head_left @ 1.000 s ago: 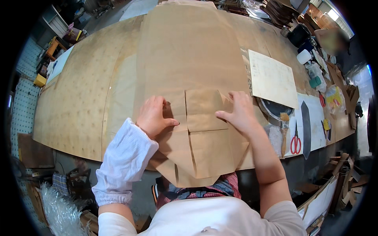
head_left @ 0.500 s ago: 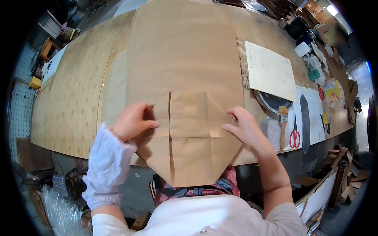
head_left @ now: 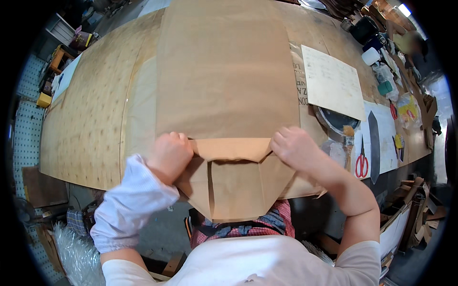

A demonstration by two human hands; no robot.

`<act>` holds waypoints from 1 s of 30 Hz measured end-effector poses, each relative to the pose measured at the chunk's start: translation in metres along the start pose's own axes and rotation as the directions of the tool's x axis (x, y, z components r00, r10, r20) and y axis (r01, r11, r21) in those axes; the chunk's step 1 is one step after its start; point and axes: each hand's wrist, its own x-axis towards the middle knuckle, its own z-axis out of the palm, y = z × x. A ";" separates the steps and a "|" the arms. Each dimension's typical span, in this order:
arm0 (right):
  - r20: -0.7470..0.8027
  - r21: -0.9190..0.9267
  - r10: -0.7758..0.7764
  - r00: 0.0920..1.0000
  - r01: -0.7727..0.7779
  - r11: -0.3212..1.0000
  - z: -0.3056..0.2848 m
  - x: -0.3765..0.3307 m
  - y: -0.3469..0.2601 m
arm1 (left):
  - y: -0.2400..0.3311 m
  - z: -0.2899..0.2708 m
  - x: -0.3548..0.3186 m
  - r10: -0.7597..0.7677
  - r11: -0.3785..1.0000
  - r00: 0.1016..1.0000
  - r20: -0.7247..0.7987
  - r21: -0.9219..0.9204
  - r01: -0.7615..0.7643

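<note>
A large brown paper bag [head_left: 226, 86] lies flat before me, its creased near end [head_left: 238, 195] hanging past the table edge towards my lap. Across that end, a paper flap [head_left: 229, 147] is folded over towards me, with a shadowed gap under its lower edge. My left hand [head_left: 171, 156], below a pale striped sleeve cover, grips the flap's left corner with curled fingers. At the opposite corner, my right hand [head_left: 296, 148] pinches the paper in the same way. Both thumbs are largely hidden.
A wooden table [head_left: 90, 119] spreads beneath the bag. To the right are a white board [head_left: 332, 82] over a round dark pan [head_left: 334, 119], red-handled scissors [head_left: 362, 164], a long dark blade [head_left: 373, 148] and a brush [head_left: 349, 138]. A person [head_left: 405, 43] is at the far right.
Both hands have closed on the paper's near end, their fingers now curled at the corners. Between them the upper part of the creased end has turned over towards me as a flap.
</note>
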 end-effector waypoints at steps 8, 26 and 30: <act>0.067 0.456 0.307 0.949 -0.303 0.837 0.028 0.030 -0.098 | 0.080 0.015 0.006 -0.091 0.769 0.972 -0.216 -0.636 -0.069; -0.314 0.693 0.596 0.740 -0.251 0.676 -0.027 0.028 -0.060 | 0.022 -0.024 0.025 -0.485 0.609 0.806 -0.339 -0.792 0.033; 0.042 0.900 0.531 0.846 -0.263 0.348 -0.034 0.062 -0.084 | 0.034 -0.015 0.035 -0.658 0.407 0.702 -0.273 -0.913 0.026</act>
